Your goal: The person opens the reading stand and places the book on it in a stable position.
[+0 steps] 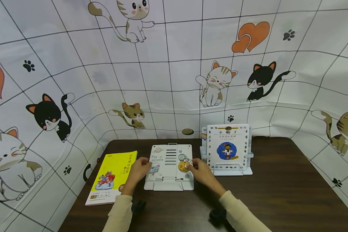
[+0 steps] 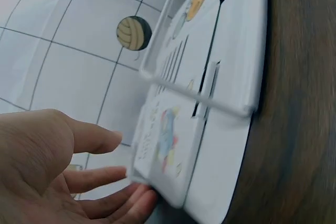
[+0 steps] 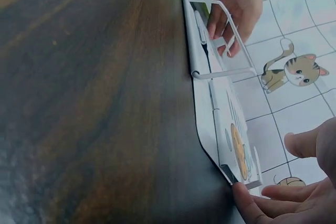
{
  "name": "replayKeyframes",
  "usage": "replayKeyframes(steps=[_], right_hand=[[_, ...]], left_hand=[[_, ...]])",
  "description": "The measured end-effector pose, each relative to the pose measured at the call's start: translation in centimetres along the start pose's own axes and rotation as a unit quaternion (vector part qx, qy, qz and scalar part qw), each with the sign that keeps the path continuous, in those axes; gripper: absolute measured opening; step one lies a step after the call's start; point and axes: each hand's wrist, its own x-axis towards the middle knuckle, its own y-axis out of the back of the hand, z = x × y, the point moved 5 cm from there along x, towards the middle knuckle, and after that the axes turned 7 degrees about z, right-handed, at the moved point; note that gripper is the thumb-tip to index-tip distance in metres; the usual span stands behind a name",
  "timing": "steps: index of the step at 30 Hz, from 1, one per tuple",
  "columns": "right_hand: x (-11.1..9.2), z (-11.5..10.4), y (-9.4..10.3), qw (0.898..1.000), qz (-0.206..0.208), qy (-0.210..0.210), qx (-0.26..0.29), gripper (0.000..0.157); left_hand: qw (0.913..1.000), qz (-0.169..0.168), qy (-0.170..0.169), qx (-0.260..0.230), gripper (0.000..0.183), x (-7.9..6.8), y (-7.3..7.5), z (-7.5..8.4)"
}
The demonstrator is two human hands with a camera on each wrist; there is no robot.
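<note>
A white folding book stand (image 1: 171,185) with "Tiny universe" lettering, slots and a wire page holder (image 2: 197,98) lies on the table in front of me. Its printed panel sits at a low angle over the base plate. My left hand (image 1: 137,172) is at the stand's left edge; in the left wrist view its fingertips touch the panel's corner and the thumb stands apart. At the opposite edge, my right hand (image 1: 204,174) touches the side with its fingers (image 3: 249,203), thumb raised away from the panel in the right wrist view.
A yellow book (image 1: 113,174) lies at the left of the dark wooden table (image 1: 278,193). Behind my right hand stands another white stand (image 1: 233,172) holding an upright white book (image 1: 211,145). A cat-print cloth (image 1: 179,80) hangs behind the table.
</note>
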Motion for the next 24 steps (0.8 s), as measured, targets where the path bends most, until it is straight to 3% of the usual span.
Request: replayKeyframes(steps=[5, 14, 24], right_hand=[[0.2, 0.1, -0.1, 1.0, 0.004, -0.012, 0.01, 0.046], [0.2, 0.3, -0.5, 1.0, 0.008, -0.007, 0.027, 0.05], [0.3, 0.2, -0.6, 0.999, 0.017, -0.009, 0.04, 0.046]], left_hand=[[0.9998, 0.003, 0.019, -0.006, 0.049, 0.5, -1.4, -0.2], [0.9979, 0.01, 0.063, -0.012, 0.052, 1.2, -2.2, -1.2], [0.9976, 0.009, 0.054, -0.042, 0.047, 1.4, -2.2, -1.2]])
